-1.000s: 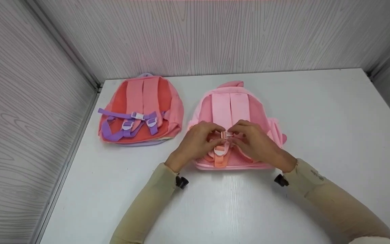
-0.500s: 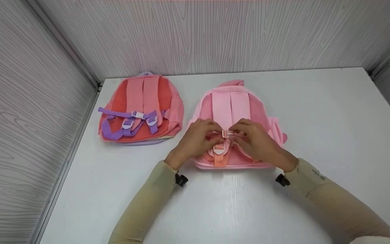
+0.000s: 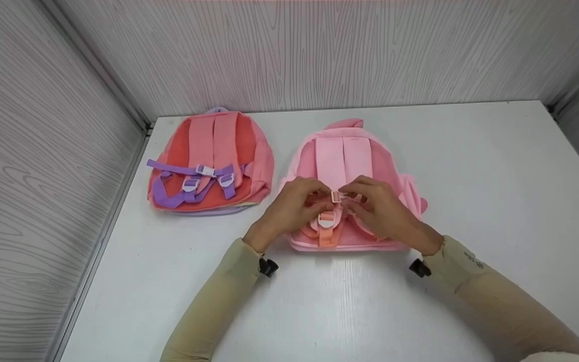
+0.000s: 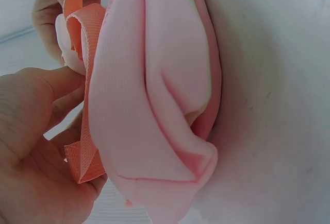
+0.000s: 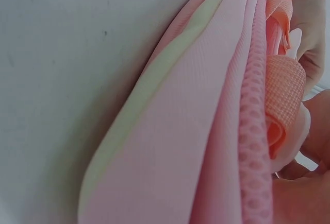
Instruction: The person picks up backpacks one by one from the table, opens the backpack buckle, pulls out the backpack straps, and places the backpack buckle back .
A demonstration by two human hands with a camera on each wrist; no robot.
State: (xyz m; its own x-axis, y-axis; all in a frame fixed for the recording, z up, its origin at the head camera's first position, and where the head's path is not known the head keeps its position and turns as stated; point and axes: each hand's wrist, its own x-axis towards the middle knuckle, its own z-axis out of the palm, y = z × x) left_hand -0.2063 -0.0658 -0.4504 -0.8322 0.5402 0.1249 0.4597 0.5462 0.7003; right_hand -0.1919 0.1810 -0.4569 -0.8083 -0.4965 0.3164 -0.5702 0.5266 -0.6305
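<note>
A light pink child's backpack (image 3: 382,163) lies on the table with its shoulder straps facing up. Over its lower middle, both hands meet at a small white buckle (image 3: 336,196). My left hand (image 3: 299,206) pinches the buckle's left side between thumb and fingers. From the right, my right hand (image 3: 377,206) pinches the pronged part, mostly covered by its fingertips. Below the buckle, orange webbing (image 3: 326,237) runs through a white strap adjuster (image 3: 326,220). In the left wrist view, a folded orange webbing end (image 4: 85,159) hangs by the left palm.
To the left lies a coral backpack (image 3: 247,138) with purple webbing (image 3: 169,168) and a fastened white buckle (image 3: 205,171). The white table (image 3: 480,166) ends at a wood-grain panel (image 3: 319,55) behind and another panel (image 3: 13,176) at the left.
Both hands stay at the buckle with only slight finger shifts, and the buckle has moved up a little. The two backpacks have not moved.
</note>
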